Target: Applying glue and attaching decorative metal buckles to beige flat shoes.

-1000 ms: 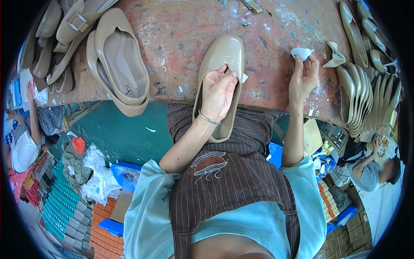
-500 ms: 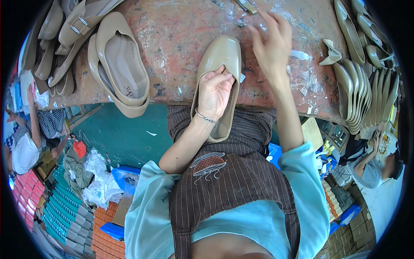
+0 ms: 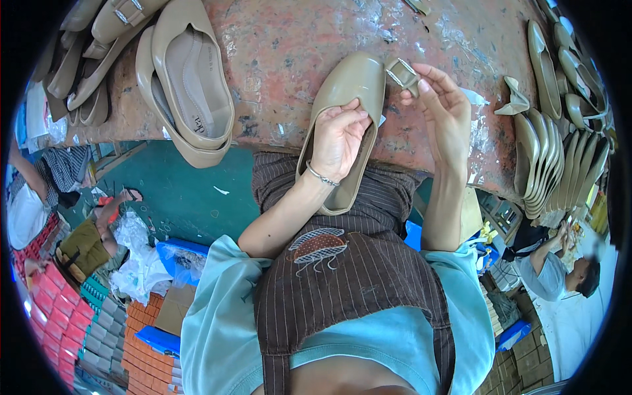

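A glossy beige flat shoe (image 3: 355, 80) lies toe away from me, its heel over my lap and its toe over the table. My left hand (image 3: 339, 141) grips it at the throat, fingers pinched on the front edge of the opening. Just right of the toe, my right hand (image 3: 442, 108) pinches a beige shoe buckle ornament (image 3: 403, 74) with a sparkling rectangular frame. The buckle is apart from the shoe or barely beside it; I cannot tell if they touch. Another small beige ornament (image 3: 417, 6) lies at the table's far edge of view.
Nested beige shoes (image 3: 191, 79) stand at the left of the worn reddish table (image 3: 276, 39), beside a pile with a buckled shoe (image 3: 125, 20). Stacked shoe uppers (image 3: 540, 155) and a loose beige piece (image 3: 513, 97) are at the right. Co-workers sit on both sides.
My right hand has come back from the far table, now holding a buckle ornament near the shoe's toe. The shoe has shifted slightly right, still in my left hand.
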{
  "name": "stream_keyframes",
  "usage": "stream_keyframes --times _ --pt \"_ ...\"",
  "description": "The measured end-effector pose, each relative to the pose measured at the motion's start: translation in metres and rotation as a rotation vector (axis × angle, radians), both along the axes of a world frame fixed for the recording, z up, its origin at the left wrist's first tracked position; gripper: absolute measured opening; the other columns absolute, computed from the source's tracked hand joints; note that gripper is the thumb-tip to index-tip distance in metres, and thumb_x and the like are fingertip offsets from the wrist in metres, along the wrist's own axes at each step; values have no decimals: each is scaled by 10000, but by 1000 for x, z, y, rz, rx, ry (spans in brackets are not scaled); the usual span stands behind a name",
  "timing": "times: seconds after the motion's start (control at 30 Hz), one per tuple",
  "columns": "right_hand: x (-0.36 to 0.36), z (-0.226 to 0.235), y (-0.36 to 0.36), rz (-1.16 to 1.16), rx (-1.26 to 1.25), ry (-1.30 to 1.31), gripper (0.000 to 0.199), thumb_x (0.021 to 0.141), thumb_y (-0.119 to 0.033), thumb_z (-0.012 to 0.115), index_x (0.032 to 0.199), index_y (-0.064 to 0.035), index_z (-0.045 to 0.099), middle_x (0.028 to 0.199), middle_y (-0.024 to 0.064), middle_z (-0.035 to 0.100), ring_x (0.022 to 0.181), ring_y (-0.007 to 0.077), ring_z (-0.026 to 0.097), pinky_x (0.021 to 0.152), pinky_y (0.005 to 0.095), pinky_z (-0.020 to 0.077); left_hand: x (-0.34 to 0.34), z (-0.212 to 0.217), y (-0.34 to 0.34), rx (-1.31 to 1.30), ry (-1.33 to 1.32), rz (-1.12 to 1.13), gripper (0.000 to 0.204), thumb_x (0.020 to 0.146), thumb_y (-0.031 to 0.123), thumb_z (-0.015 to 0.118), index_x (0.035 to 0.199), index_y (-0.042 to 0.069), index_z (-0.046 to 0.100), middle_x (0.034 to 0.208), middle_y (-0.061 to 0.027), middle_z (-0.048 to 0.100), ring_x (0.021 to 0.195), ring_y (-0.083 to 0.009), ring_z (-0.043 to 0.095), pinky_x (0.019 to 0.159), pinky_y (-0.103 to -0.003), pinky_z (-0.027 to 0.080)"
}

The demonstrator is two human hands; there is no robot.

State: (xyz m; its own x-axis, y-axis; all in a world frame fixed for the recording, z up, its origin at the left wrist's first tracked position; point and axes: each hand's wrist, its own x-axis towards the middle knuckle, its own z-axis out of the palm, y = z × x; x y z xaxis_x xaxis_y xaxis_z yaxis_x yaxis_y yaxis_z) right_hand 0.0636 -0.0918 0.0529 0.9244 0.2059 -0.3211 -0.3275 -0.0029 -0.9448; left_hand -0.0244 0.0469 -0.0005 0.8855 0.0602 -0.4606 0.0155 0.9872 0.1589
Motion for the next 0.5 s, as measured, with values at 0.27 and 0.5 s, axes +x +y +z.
stream_keyframes --times 0.27,0.5 --pt "-13 -3 12 85 160 89 202 881 8 565 1070 66 611 967 139 659 791 179 662 692 281 550 6 11 -2 70 91 -15 193 815 -96 500 997 -88 564 1019 -148 618 934 -217 621 881 -336 496" --pt "-16 -4 33 72 -37 2 162 857 45 562 990 62 652 886 118 657 714 144 656 636 232 537 6 7 -1 73 34 -35 200 816 -93 490 1000 -99 568 1037 -161 607 983 -227 608 909 -363 486"
